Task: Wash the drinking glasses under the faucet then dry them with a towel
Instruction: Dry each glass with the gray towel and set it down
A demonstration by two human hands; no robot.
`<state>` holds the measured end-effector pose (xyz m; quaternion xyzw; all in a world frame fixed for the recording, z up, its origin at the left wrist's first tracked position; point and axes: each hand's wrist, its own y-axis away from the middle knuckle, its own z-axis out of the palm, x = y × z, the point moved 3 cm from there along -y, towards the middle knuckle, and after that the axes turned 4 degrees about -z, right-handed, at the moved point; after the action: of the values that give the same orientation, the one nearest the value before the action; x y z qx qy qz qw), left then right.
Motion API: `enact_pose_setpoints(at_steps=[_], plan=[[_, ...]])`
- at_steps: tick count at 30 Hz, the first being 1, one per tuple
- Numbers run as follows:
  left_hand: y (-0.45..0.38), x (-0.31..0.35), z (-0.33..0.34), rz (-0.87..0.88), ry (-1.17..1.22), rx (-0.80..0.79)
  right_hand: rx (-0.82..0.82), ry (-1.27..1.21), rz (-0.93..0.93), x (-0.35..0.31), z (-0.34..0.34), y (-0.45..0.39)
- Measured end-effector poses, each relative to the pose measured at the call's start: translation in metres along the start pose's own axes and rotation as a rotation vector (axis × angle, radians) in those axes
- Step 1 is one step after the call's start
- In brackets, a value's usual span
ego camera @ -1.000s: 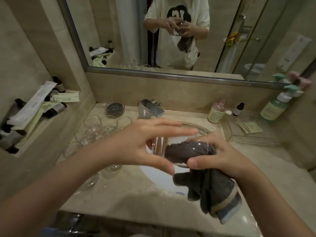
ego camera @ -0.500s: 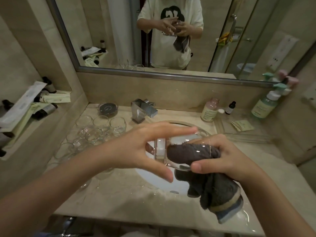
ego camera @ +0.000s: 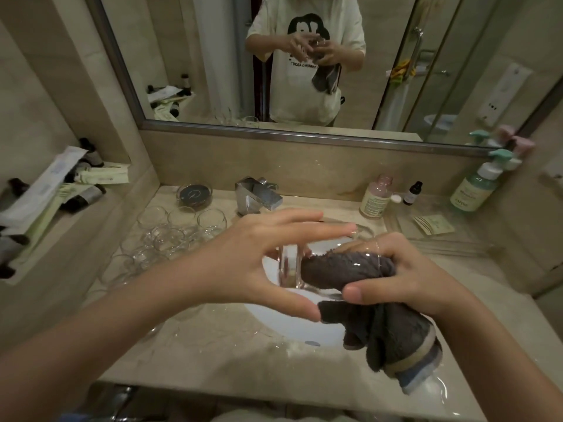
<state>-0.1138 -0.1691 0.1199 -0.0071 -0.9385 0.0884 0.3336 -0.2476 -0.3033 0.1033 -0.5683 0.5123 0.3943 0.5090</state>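
Over the sink (ego camera: 283,327) I hold a clear drinking glass (ego camera: 289,271) on its side. My left hand (ego camera: 243,263) grips its base end between thumb and outstretched fingers. A dark grey towel (ego camera: 344,269) is stuffed into the glass, and my right hand (ego camera: 396,275) grips the towel at the glass's mouth. The rest of the towel hangs below my right wrist. Several more clear glasses (ego camera: 170,236) stand on the counter to the left. The chrome faucet (ego camera: 259,197) stands behind the sink, with no water visible.
A glass dish (ego camera: 195,194) sits left of the faucet. Bottles (ego camera: 376,197) and a pump dispenser (ego camera: 475,187) line the back right. A side ledge on the left holds toiletries (ego camera: 54,190). The mirror (ego camera: 304,62) shows a person's reflection.
The glass and towel stay between my hands over the sink; the hands have shifted only slightly, and the view has tipped a little.
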Motion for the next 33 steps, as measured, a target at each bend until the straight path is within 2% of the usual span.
enact_pose_setpoints(at_steps=[1, 3, 5, 8, 10, 12, 14, 16, 17, 19, 23, 25, 28, 31, 33], plan=[[0.0, 0.002, 0.0, 0.077, -0.092, 0.049, 0.015, -0.021, 0.002, 0.002, 0.0, -0.001], [0.0, 0.002, -0.003, 0.148, -0.049, 0.096, -0.012, -0.035, -0.017, 0.004, 0.003, -0.003], [-0.002, -0.001, -0.006, 0.007, 0.199, 0.025, -0.091, -0.042, -0.038, 0.0, 0.009, -0.005], [0.002, -0.009, -0.005, -0.266, 0.677, -0.177, -0.2, 0.017, 0.002, -0.007, 0.014, -0.007], [0.003, -0.013, -0.002, -0.345, 0.748, -0.227, -0.232, 0.105, 0.037, -0.005, 0.012, -0.008], [0.007, -0.013, -0.001, -0.318, 0.657, -0.202, -0.226, 0.101, 0.038, -0.002, 0.01, -0.009], [0.011, -0.008, -0.002, -0.21, 0.38, -0.153, -0.182, 0.024, 0.027, 0.0, 0.009, -0.011], [0.012, -0.003, -0.004, -0.005, 0.045, -0.007, -0.131, -0.067, 0.019, 0.0, 0.009, -0.012], [0.013, -0.002, -0.005, 0.074, -0.017, 0.052, -0.122, -0.092, 0.012, 0.0, 0.009, -0.012], [0.013, -0.001, -0.008, 0.077, 0.032, 0.077, -0.127, -0.06, -0.004, -0.002, 0.012, -0.013], [0.013, -0.016, -0.003, -0.296, 0.669, -0.11, -0.235, 0.012, 0.003, -0.008, 0.021, -0.015], [0.015, -0.019, 0.004, -0.342, 0.724, -0.151, -0.278, 0.071, 0.037, -0.006, 0.023, -0.013], [0.023, -0.019, 0.012, -0.315, 0.608, -0.164, -0.276, 0.108, 0.059, 0.004, 0.024, -0.011], [0.026, -0.014, 0.011, -0.122, 0.113, -0.013, -0.172, 0.001, 0.085, 0.015, 0.022, -0.011], [0.024, -0.011, 0.009, -0.028, 0.032, 0.061, -0.136, -0.061, 0.085, 0.019, 0.023, -0.013]])
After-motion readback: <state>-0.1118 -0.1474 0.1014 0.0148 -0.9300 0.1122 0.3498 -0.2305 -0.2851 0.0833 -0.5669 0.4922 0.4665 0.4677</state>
